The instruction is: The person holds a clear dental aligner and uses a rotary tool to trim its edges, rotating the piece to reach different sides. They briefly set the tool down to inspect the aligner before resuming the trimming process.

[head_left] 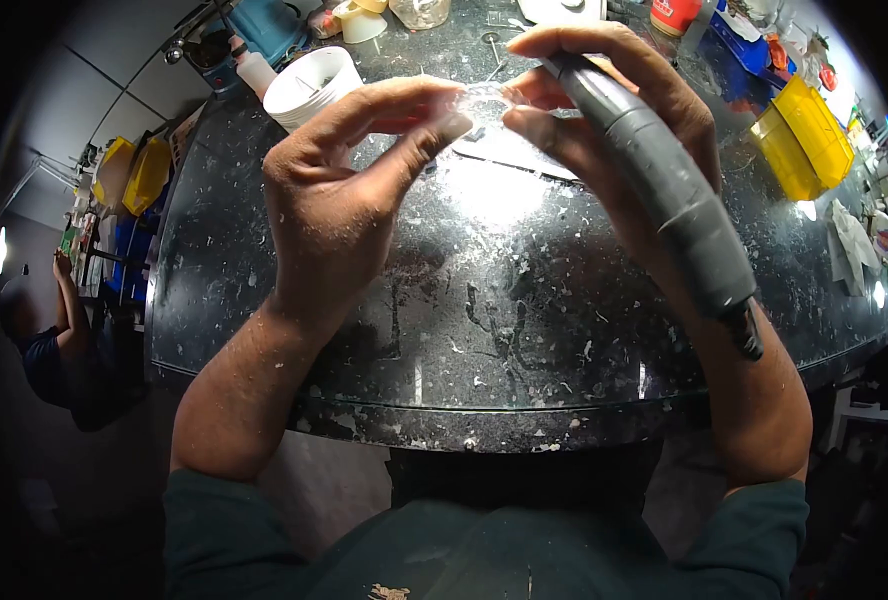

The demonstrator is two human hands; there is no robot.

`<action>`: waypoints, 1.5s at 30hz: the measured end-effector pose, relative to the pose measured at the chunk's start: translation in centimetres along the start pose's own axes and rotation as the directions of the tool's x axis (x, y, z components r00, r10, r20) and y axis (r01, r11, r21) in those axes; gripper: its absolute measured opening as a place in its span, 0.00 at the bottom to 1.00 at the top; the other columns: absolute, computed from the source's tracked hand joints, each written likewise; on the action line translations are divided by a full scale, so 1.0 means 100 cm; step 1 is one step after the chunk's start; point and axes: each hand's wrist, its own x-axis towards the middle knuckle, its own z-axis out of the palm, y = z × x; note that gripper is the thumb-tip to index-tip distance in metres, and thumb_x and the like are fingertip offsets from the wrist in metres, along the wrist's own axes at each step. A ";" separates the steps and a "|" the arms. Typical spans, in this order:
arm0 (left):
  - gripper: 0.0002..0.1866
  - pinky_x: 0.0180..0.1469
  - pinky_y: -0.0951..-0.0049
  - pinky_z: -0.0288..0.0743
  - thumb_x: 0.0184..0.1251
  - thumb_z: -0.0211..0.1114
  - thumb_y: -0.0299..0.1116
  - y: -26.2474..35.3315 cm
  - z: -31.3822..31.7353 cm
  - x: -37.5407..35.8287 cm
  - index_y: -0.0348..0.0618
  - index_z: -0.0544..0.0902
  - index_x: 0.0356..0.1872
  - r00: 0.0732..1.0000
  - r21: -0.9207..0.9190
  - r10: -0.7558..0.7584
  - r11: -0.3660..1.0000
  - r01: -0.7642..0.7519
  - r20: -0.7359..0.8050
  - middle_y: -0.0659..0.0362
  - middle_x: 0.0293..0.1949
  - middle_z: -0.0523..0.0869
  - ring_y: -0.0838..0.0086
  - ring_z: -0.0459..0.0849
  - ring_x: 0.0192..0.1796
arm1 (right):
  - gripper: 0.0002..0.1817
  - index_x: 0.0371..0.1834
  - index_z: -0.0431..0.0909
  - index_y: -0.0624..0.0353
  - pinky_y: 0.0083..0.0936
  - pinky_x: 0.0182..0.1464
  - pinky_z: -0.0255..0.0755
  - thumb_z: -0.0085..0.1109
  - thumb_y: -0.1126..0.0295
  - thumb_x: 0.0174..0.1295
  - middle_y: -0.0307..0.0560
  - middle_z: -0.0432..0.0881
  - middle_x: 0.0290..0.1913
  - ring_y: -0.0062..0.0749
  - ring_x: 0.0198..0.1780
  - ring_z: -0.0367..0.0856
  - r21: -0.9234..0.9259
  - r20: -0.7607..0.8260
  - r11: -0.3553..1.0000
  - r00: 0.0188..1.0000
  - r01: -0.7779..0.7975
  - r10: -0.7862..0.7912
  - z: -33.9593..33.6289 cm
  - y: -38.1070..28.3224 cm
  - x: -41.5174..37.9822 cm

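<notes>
Between both hands, over the far middle of the bench, is a small clear curved plastic piece (484,97). Thumb and fingers of my left hand (339,180) pinch its left side. On its right side are the thumb and fingertips of my right hand (604,130). That same hand also grips a thick dark grey rotary handpiece (669,180), which slants down over my right forearm with its cord end lowest. My index finger hides the handpiece's front tip. Glare and transparency blur the plastic piece's exact shape.
The dark, scuffed bench (444,350) is speckled white. A white tub (312,85) stands left of my hands, near a blue machine (264,30). Yellow bins (804,140) and crumpled white paper (851,245) lie right. Another person (59,330) works far left.
</notes>
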 end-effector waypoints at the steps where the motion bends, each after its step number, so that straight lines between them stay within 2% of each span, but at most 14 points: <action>1: 0.12 0.53 0.76 0.83 0.64 0.73 0.26 -0.001 -0.003 0.001 0.38 0.87 0.48 0.999 -0.003 -0.044 0.999 0.044 -0.009 0.55 0.43 0.91 0.75 0.89 0.48 | 0.21 0.56 0.81 0.53 0.22 0.53 0.83 0.73 0.75 0.58 0.43 0.87 0.45 0.25 0.48 0.87 0.062 -0.022 0.995 0.997 -0.077 0.078 0.001 0.001 0.000; 6: 0.11 0.53 0.76 0.83 0.65 0.73 0.26 -0.002 -0.006 0.003 0.38 0.86 0.47 0.983 -0.039 -0.183 0.982 0.182 0.002 0.55 0.41 0.91 0.75 0.90 0.47 | 0.19 0.55 0.77 0.63 0.19 0.48 0.83 0.69 0.78 0.60 0.45 0.84 0.43 0.24 0.47 0.86 0.242 -0.031 0.924 0.949 -0.297 0.313 -0.007 -0.019 0.004; 8: 0.11 0.53 0.76 0.83 0.65 0.73 0.25 -0.004 -0.006 0.003 0.38 0.86 0.47 0.976 -0.111 -0.218 0.970 0.218 0.017 0.54 0.41 0.91 0.74 0.90 0.47 | 0.19 0.55 0.76 0.64 0.19 0.46 0.83 0.69 0.75 0.62 0.47 0.85 0.46 0.23 0.45 0.85 0.240 -0.076 0.935 0.955 -0.261 0.286 -0.007 -0.017 0.004; 9: 0.11 0.53 0.76 0.83 0.65 0.73 0.25 -0.005 -0.006 0.004 0.38 0.86 0.47 0.976 -0.111 -0.217 0.970 0.218 0.017 0.54 0.41 0.91 0.74 0.90 0.47 | 0.19 0.56 0.76 0.65 0.21 0.45 0.83 0.67 0.70 0.65 0.50 0.85 0.49 0.22 0.43 0.84 0.373 -0.027 0.861 0.924 -0.345 0.381 -0.008 -0.023 0.007; 13: 0.10 0.53 0.76 0.84 0.65 0.72 0.25 -0.004 -0.008 0.003 0.36 0.85 0.46 0.978 -0.113 -0.208 0.971 0.210 0.024 0.53 0.41 0.91 0.73 0.90 0.46 | 0.20 0.58 0.75 0.66 0.24 0.47 0.83 0.65 0.66 0.68 0.52 0.85 0.49 0.23 0.43 0.83 0.320 -0.160 0.903 0.923 -0.288 0.351 -0.008 -0.027 0.005; 18: 0.09 0.53 0.75 0.84 0.67 0.71 0.24 -0.003 -0.003 0.001 0.35 0.84 0.46 0.979 -0.156 -0.202 0.966 0.205 0.034 0.52 0.41 0.91 0.72 0.91 0.46 | 0.16 0.53 0.77 0.66 0.32 0.54 0.85 0.58 0.65 0.71 0.53 0.86 0.45 0.41 0.51 0.89 0.359 -0.157 0.892 0.924 -0.275 0.349 0.002 -0.015 -0.002; 21: 0.11 0.53 0.75 0.84 0.68 0.69 0.23 0.001 0.000 -0.001 0.34 0.84 0.49 0.971 -0.196 -0.232 0.951 0.238 0.055 0.50 0.41 0.91 0.70 0.91 0.47 | 0.14 0.50 0.76 0.65 0.32 0.54 0.86 0.59 0.66 0.70 0.56 0.86 0.45 0.41 0.49 0.89 0.430 -0.151 0.901 0.979 -0.061 0.138 0.003 -0.019 -0.008; 24: 0.13 0.53 0.74 0.85 0.69 0.67 0.22 0.012 0.004 -0.001 0.33 0.83 0.53 0.960 -0.183 -0.273 0.943 0.279 0.054 0.50 0.42 0.91 0.69 0.91 0.47 | 0.12 0.48 0.75 0.66 0.32 0.54 0.86 0.58 0.67 0.69 0.57 0.86 0.43 0.44 0.48 0.89 0.699 0.007 0.709 0.993 -0.090 0.119 -0.009 -0.013 -0.002; 25: 0.16 0.54 0.71 0.84 0.68 0.69 0.25 0.012 0.004 -0.003 0.33 0.83 0.55 0.957 -0.177 -0.284 0.941 0.289 0.050 0.49 0.43 0.90 0.68 0.91 0.46 | 0.12 0.48 0.75 0.66 0.32 0.54 0.86 0.58 0.67 0.69 0.57 0.86 0.43 0.44 0.48 0.89 0.699 0.007 0.710 0.993 -0.090 0.118 -0.005 -0.013 -0.002; 27: 0.18 0.53 0.69 0.84 0.67 0.71 0.29 0.004 0.004 -0.004 0.35 0.83 0.56 0.960 -0.181 -0.276 0.942 0.282 0.058 0.50 0.45 0.90 0.67 0.91 0.44 | 0.12 0.48 0.75 0.66 0.32 0.55 0.86 0.58 0.68 0.69 0.56 0.85 0.42 0.44 0.49 0.89 0.405 -0.191 0.893 0.937 -0.195 0.291 0.007 -0.014 -0.003; 31: 0.18 0.52 0.69 0.84 0.68 0.71 0.30 0.004 0.002 -0.004 0.35 0.84 0.56 0.953 -0.135 -0.295 0.944 0.302 0.070 0.50 0.45 0.90 0.67 0.91 0.44 | 0.12 0.48 0.75 0.66 0.32 0.55 0.85 0.57 0.68 0.69 0.55 0.85 0.41 0.44 0.50 0.89 0.685 0.012 0.721 0.992 -0.100 0.125 -0.009 -0.013 0.000; 34: 0.18 0.52 0.70 0.84 0.69 0.70 0.31 0.008 0.003 -0.004 0.35 0.83 0.57 0.967 -0.088 -0.243 0.964 0.249 0.073 0.50 0.45 0.90 0.68 0.91 0.44 | 0.12 0.47 0.75 0.66 0.33 0.56 0.85 0.56 0.68 0.70 0.54 0.85 0.41 0.45 0.50 0.89 0.620 -0.003 0.775 0.986 -0.126 0.164 -0.004 -0.021 0.000; 36: 0.17 0.50 0.75 0.85 0.69 0.69 0.26 0.012 0.006 -0.004 0.31 0.82 0.56 0.973 -0.096 -0.217 0.970 0.224 0.079 0.49 0.42 0.90 0.70 0.91 0.44 | 0.12 0.49 0.76 0.66 0.30 0.54 0.85 0.58 0.69 0.70 0.53 0.85 0.43 0.41 0.49 0.89 0.401 -0.165 0.897 0.949 -0.185 0.269 0.010 -0.036 -0.001; 45: 0.18 0.50 0.76 0.84 0.72 0.67 0.31 0.006 0.003 -0.004 0.31 0.82 0.57 0.955 -0.188 -0.266 0.939 0.287 0.130 0.50 0.40 0.90 0.71 0.90 0.42 | 0.11 0.49 0.76 0.66 0.29 0.53 0.84 0.58 0.69 0.70 0.52 0.85 0.43 0.39 0.48 0.88 0.381 -0.156 0.905 0.952 -0.189 0.265 0.009 -0.034 -0.001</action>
